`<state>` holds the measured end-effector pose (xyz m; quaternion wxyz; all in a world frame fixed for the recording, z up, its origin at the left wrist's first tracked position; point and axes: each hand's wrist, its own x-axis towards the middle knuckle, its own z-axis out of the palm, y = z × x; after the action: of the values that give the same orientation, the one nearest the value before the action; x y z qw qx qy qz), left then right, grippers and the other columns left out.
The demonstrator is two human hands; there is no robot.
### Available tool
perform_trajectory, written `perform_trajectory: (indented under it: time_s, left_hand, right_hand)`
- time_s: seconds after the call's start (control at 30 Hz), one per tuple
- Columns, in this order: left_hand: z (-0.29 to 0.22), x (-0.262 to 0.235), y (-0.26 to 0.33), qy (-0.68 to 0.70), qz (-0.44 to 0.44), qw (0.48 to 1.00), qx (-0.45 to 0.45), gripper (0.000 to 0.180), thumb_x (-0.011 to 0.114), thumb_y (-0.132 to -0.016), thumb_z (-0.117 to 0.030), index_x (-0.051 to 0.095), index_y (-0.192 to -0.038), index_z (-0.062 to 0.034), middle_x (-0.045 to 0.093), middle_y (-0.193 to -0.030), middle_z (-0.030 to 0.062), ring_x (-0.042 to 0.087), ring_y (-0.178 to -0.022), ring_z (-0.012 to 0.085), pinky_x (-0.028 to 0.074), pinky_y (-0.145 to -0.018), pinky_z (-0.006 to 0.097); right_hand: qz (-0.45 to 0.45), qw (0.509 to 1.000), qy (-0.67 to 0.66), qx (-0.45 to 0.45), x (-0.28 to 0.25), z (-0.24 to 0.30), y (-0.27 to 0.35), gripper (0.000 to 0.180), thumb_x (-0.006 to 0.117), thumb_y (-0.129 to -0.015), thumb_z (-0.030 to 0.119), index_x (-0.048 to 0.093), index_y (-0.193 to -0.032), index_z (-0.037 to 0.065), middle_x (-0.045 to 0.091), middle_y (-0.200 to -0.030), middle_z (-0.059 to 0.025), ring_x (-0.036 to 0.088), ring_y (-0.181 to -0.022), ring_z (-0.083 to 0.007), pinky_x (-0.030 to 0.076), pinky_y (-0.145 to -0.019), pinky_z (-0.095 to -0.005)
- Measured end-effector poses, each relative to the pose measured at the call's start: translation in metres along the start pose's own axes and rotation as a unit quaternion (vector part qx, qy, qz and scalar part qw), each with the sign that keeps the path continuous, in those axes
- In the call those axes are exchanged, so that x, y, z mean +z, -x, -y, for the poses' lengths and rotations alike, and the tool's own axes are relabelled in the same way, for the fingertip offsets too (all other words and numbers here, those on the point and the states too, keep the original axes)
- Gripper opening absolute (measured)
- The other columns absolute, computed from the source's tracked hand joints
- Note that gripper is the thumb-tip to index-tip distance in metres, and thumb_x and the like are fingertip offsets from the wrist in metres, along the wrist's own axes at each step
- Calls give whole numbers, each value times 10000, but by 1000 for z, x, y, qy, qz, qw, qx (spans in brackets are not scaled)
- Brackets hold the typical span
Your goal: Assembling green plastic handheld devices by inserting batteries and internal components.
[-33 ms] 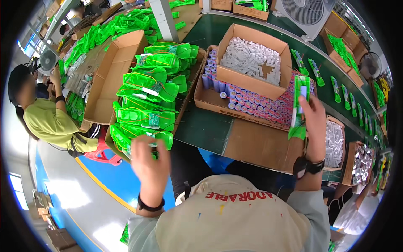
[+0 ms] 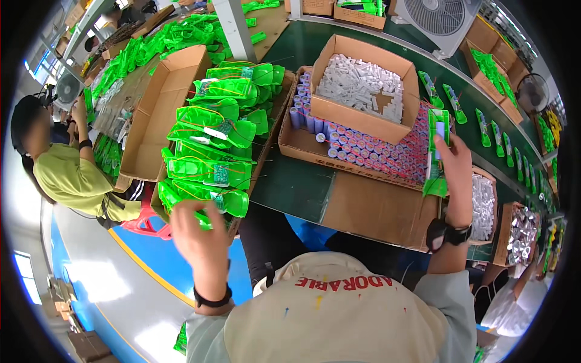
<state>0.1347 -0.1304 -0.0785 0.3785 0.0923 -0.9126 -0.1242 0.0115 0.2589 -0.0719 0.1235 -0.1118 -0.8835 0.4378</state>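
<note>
Left hand (image 2: 196, 233) at green shell pile (image 2: 212, 151) edge, right hand (image 2: 455, 169) gripping green housing (image 2: 437, 130).

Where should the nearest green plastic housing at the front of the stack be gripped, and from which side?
Probably by its rounded near end, from the person's side. The nearest green plastic housing lies flat at the front of the stack, its near end overhanging toward the left hand, while other housings crowd its far side. Thumb above, fingers below should lift it without disturbing the small circuit board on the next housing back.
</note>
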Motion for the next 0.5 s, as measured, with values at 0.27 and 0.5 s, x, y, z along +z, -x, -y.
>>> perform_trajectory:
  time_s: [0.27,0.5]
  left_hand:
    - [79,-22,-8,-147,148,926,-314,444,450,-844,-444,544,-871,-10,594,-864,141,557,-772,307,424,-650,393]
    - [73,-4,-1,-194,228,911,-284,572,446,-816,-513,496,-1104,-21,583,-978,200,548,-929,340,430,-757,428]
  right_hand:
    - [21,984,177,6,-5,-47,-65,487,598,-721,430,585,-677,-54,561,-603,-160,567,-607,-237,422,-580,-349]
    - [55,976,209,10,0,-37,-63,473,559,-744,434,596,-749,-38,581,-715,-190,577,-703,-302,427,-654,-389]
